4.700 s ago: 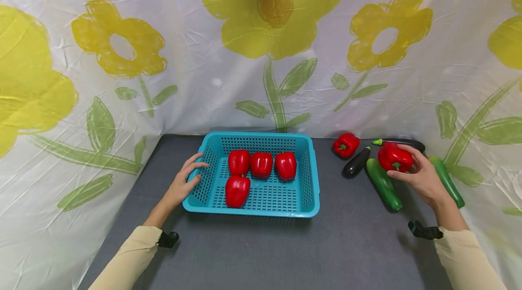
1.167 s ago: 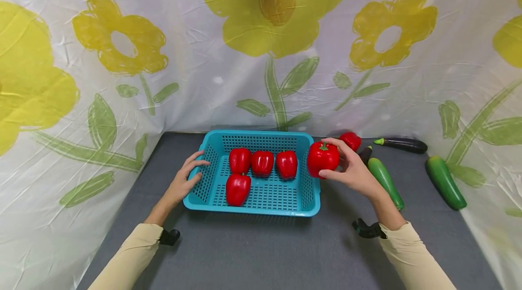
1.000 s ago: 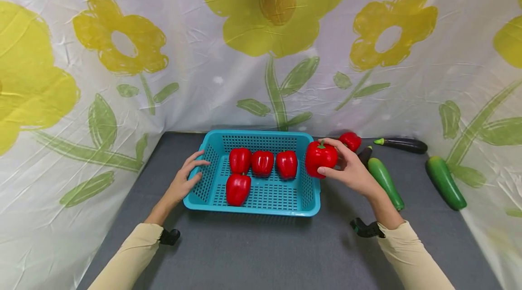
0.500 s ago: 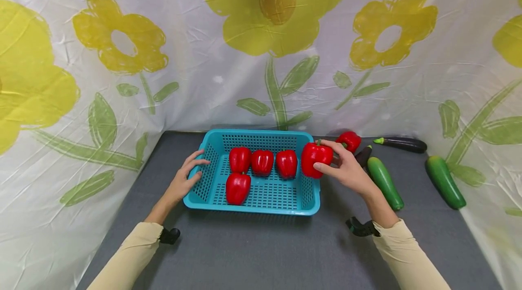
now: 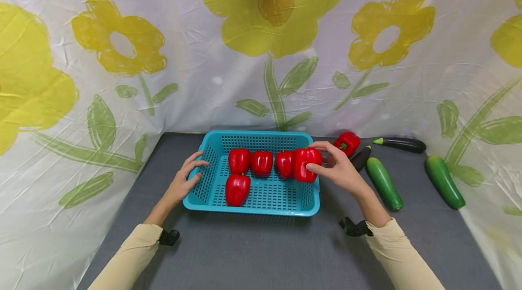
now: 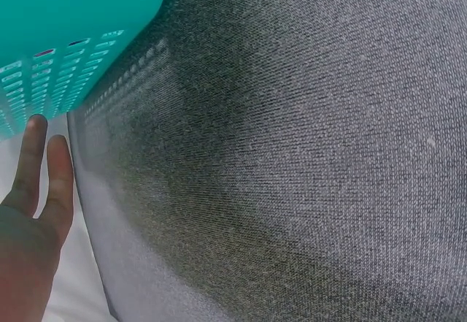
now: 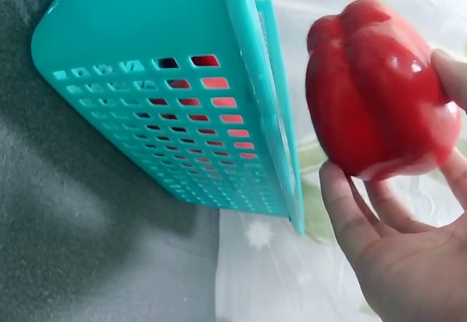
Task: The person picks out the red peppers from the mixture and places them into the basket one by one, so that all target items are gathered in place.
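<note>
In the head view my right hand (image 5: 340, 170) grips a red bell pepper (image 5: 306, 165) over the right end of a blue plastic basket (image 5: 253, 211). The right wrist view shows thumb and fingers round this pepper (image 7: 376, 92), which is higher than the basket rim (image 7: 266, 96). My left hand (image 5: 181, 183) rests at the basket's left side, fingers relaxed and spread. From the left wrist, two straight fingers of that hand (image 6: 44, 190) show beside the perforated wall (image 6: 55, 77). Several red bell peppers (image 5: 238, 189) lie inside the basket; the held one partly covers the rightmost.
Right of the basket, another red bell pepper (image 5: 347, 143) lies near the back edge of the dark grey table (image 5: 261, 253). Around it are two eggplants, one long (image 5: 401, 144) and one shorter (image 5: 360, 158), plus two zucchinis (image 5: 384, 183). A flower-printed sheet (image 5: 195, 54) hangs behind.
My right hand has picked up the red bell pepper from among the vegetables at the right and carried it left, over the basket's right end. My left hand has stayed put.
</note>
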{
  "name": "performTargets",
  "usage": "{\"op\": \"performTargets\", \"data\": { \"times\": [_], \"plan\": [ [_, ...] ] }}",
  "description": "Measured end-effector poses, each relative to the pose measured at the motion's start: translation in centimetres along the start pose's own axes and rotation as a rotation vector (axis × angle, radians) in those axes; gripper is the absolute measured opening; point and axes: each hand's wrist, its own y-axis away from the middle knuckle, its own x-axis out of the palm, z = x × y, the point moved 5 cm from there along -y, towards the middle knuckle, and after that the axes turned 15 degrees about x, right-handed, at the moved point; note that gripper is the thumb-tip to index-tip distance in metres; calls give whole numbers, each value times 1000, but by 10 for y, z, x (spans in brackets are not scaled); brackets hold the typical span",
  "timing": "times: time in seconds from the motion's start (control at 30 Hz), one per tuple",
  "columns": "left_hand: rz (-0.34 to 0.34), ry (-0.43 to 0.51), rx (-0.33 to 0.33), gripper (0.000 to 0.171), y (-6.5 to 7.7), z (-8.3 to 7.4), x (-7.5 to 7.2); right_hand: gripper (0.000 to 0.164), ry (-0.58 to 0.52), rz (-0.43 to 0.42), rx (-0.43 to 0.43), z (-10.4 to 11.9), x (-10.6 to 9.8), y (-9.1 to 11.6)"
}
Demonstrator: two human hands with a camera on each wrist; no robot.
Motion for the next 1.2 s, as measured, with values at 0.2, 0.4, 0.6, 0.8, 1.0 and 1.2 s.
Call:
{"op": "performTargets", "data": {
  "times": [0.2, 0.4, 0.6, 0.8, 1.0, 1.2],
  "plan": [
    [1, -12, 2, 32, 0, 1, 1, 49, 44, 11, -2, 0, 6, -5],
    [-2, -15, -12, 33, 0, 0, 1, 46, 72, 28, -5, 1, 13, -10],
    [-3, -8, -15, 33, -1, -1, 0, 48, 83, 56, 11, 4, 22, -17],
    [-3, -4, -6, 32, -1, -1, 1, 45, 97, 47, 63, 10, 32, -26],
    [-1, -5, 1, 32, -1, -3, 1, 46, 105, 40, 85, 13, 44, -35],
    [3, -18, 2, 30, -1, -1, 0, 46, 42, 66, 152, 17, 55, -37]
  ]
}}
